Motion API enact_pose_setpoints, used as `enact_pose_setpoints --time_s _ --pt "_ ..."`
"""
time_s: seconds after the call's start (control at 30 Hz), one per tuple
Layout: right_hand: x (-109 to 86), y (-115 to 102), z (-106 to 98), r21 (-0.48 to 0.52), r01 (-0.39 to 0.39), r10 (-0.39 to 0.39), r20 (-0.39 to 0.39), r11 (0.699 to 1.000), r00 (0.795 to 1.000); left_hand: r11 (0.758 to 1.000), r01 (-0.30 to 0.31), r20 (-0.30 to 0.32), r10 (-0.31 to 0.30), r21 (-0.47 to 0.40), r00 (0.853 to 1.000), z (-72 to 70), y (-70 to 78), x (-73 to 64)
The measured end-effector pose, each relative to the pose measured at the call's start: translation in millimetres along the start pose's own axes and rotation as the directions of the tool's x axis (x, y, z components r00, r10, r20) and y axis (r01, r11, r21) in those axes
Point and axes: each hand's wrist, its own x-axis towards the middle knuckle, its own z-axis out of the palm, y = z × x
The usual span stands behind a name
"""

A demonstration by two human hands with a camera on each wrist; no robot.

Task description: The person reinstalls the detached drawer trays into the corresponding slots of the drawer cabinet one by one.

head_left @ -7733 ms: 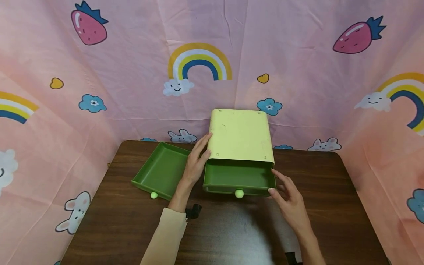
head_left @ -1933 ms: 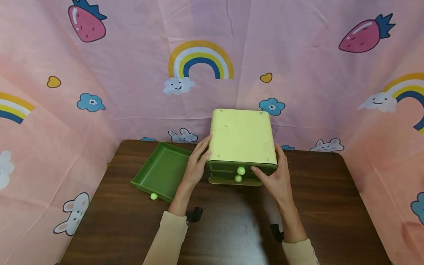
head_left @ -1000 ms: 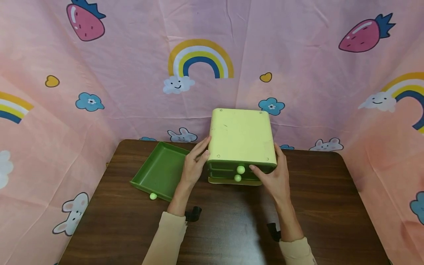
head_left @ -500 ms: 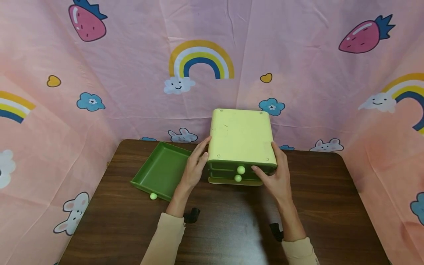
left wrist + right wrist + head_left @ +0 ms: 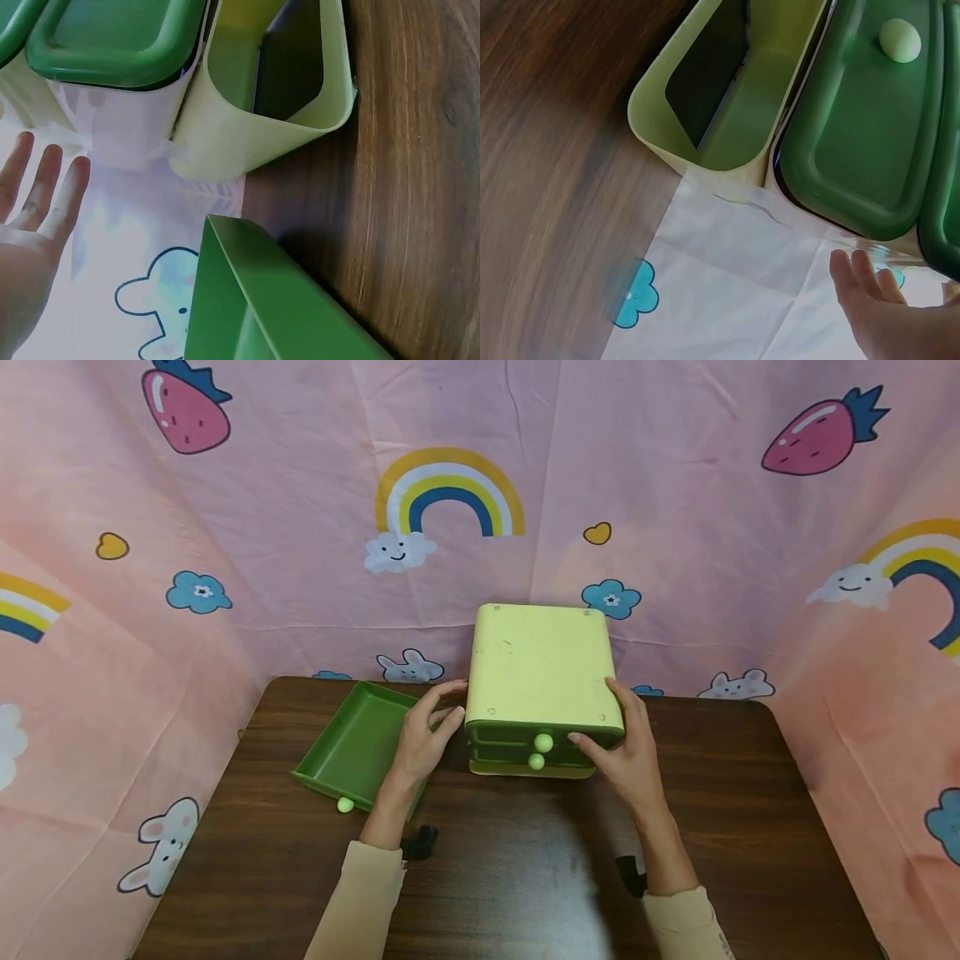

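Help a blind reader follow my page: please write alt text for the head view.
A person's hands flank a pale yellow cabinet with two green drawers pushed in, on a brown table. A third green drawer lies to the left, partly hidden by the left arm. Pink cartoon-print cloth hangs behind.

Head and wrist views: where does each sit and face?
Head: on the head, facing forward and down at the yellow cabinet and loose green drawer; left hand, right hand and sleeves show.
Left wrist: on that wrist, facing the cabinet's drawer fronts; left hand at left edge.
Right wrist: on that wrist, facing the same fronts; right hand at lower right.
Both wrist views show the open compartment.
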Motion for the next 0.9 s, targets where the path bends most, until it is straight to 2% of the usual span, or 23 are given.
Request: enact_pose_setpoints --time_s 0.3,0.47,0.57,0.63,0.7,0.8,0.9 --pt "2.2 -1 -3 0.015 -0.039 0.039 0.016 0.999 0.999 1.0 -0.012 -0.007 0.012 -0.003 1.0 -2.9 -2.4 -2.7" --pt "2.2 -22 -1 0.042 -0.041 0.039 0.033 0.998 0.999 0.999 -0.026 0.002 0.026 0.024 1.0 -14.4 -11.4 -13.8" --pt "2.7 -20 2 0.044 -0.043 0.041 0.038 0.998 0.998 0.998 -0.03 0.016 0.029 0.048 0.999 -20.7 -13.9 -19.1" --pt "2.8 -8 3 0.033 -0.044 0.043 0.033 0.999 0.999 0.996 -0.028 0.018 0.027 0.08 0.999 -23.7 -19.1 -20.3" --pt "3.2 3 4 0.027 -0.043 0.042 0.024 0.999 0.999 0.992 -0.036 0.009 0.035 0.12 0.999 -26.3 -31.3 -20.6" --pt "4.3 5 2 0.038 -0.038 0.038 0.019 0.999 0.999 0.982 -0.036 -0.024 0.041 0.183 0.999 -32.8 -50.1 -20.4" --pt "4.4 5 0 0.043 -0.043 0.042 0.008 0.998 0.999 0.976 -0.024 -0.05 0.036 0.217 0.998 -42.0 -56.7 -20.4"
